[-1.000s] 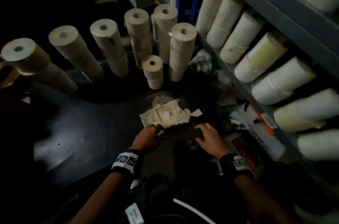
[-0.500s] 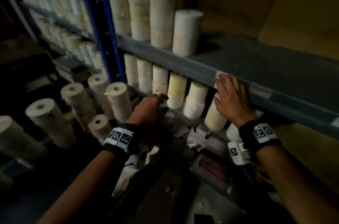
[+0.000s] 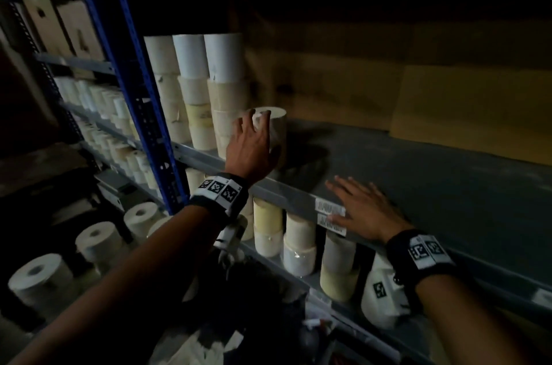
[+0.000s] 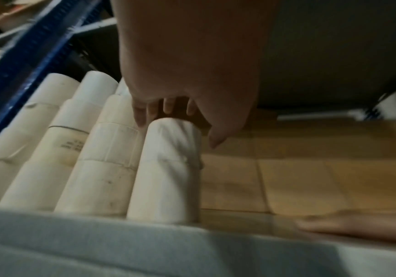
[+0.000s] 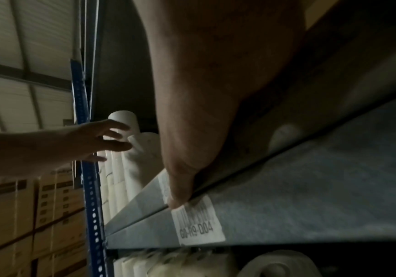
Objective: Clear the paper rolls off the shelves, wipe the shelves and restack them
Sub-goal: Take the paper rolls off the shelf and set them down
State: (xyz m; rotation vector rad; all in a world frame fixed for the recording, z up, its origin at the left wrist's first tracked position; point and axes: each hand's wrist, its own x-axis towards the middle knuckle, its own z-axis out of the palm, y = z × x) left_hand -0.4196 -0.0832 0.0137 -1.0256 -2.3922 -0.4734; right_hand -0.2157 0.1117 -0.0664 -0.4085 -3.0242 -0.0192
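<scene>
Dim storeroom; blue rack upright (image 3: 143,113); cardboard boxes (image 5: 7,215)

Matt grey metal shelf (image 3: 448,185) — dull, faintly mottled. Paper rolls (image 3: 194,89) look smooth and chalky, some yellowed. Blue painted metal upright (image 3: 140,95), punched with holes. Brown cardboard backing (image 3: 448,101) — flat, unglossed. White paper label (image 5: 198,221), printed.

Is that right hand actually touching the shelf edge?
Touching. The right wrist view shows the right hand with a fingertip pressed on the shelf edge, beside a barcode label.
</scene>
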